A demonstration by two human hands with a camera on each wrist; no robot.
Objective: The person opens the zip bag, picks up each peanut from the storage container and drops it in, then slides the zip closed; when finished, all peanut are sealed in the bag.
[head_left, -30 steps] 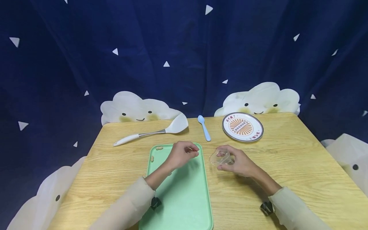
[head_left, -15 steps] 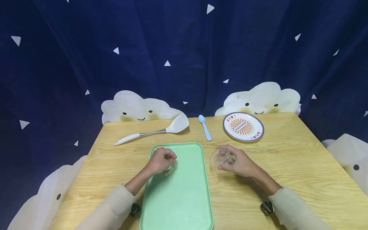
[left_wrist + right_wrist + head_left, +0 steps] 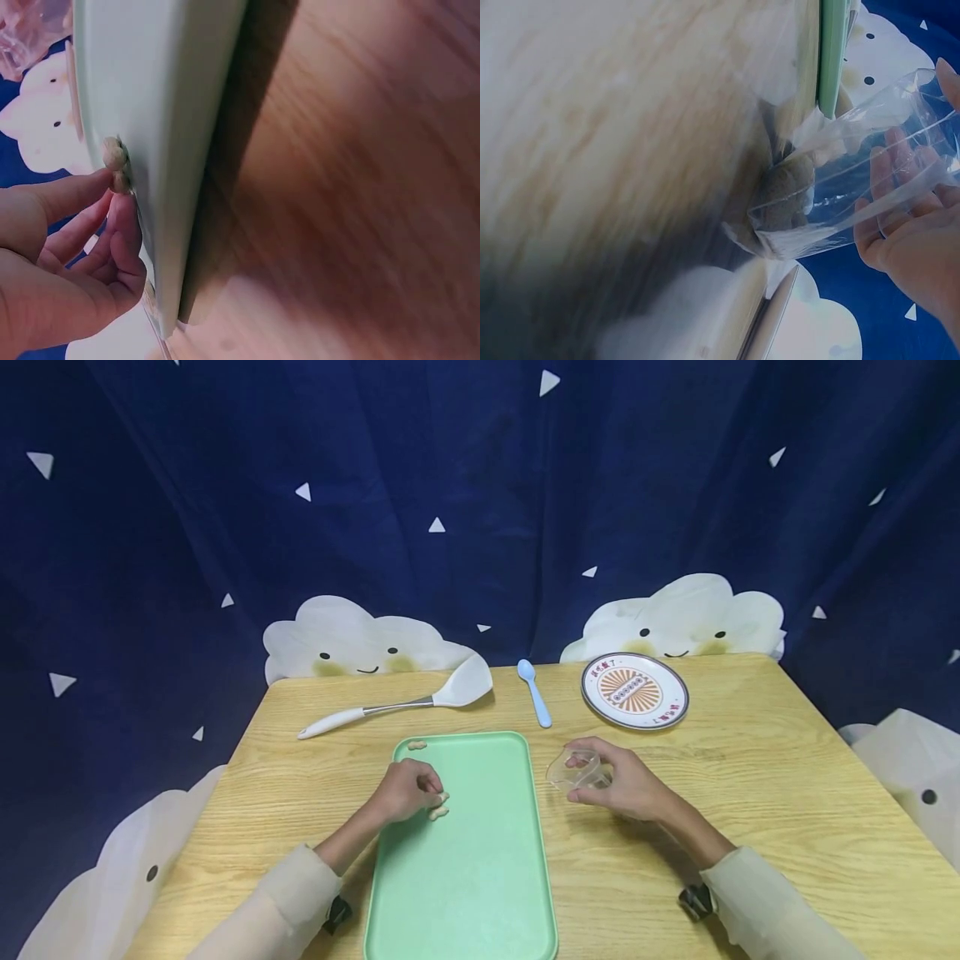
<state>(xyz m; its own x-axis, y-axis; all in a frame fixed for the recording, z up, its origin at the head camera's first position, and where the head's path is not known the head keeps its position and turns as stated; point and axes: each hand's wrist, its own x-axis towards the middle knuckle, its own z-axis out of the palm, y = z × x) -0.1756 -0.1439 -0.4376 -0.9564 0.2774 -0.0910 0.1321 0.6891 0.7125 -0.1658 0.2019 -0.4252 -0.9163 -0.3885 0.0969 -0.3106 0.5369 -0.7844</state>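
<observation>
My left hand (image 3: 408, 789) is over the left side of the green tray (image 3: 480, 877), thumb and fingertips pinching a peanut (image 3: 121, 181). Another peanut (image 3: 438, 812) lies right beside those fingertips on the tray. A further peanut (image 3: 416, 745) lies at the tray's far left corner. Right of the tray, my right hand (image 3: 626, 783) holds a clear plastic bag (image 3: 573, 770) by its upper part, its mouth spread by thumb and fingers. In the right wrist view several peanuts (image 3: 784, 195) sit in the bottom of the bag.
On the wooden table (image 3: 750, 793), a white spatula (image 3: 461, 683) lies behind the tray. A light blue spoon (image 3: 534, 693) and a round patterned plate (image 3: 634, 691) are at the back. A dark blue curtain (image 3: 480, 460) with white clouds hangs behind.
My left hand has gone from the tray's right edge to its left side, then lowered onto the peanuts and pinched one. The right hand and the bag have kept their place.
</observation>
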